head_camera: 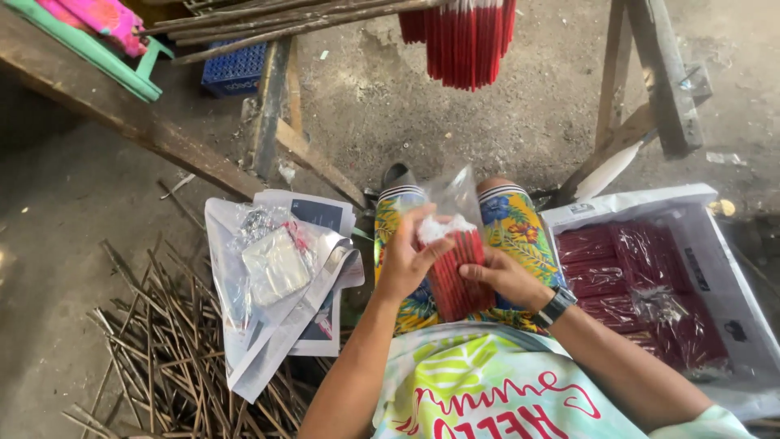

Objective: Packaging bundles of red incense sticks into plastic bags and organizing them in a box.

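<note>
Your left hand (404, 258) gripped the clear bag (452, 203), right hand (505, 279) gripped the half-inserted red incense bundle (457, 276); packed packs (626, 280) filled the box (715, 268).

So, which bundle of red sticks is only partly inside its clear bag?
The bundle in the hands on the lap: its bag stands open above. The bundles in the box lie fully wrapped.

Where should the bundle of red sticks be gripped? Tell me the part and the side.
Grip the bundle of red sticks around its bare middle, below the clear plastic bag over its top end. Come from the two sides, as the left hand and right hand do: it stands nearly upright on the lap and would likely splay if pinched at an end.
</note>
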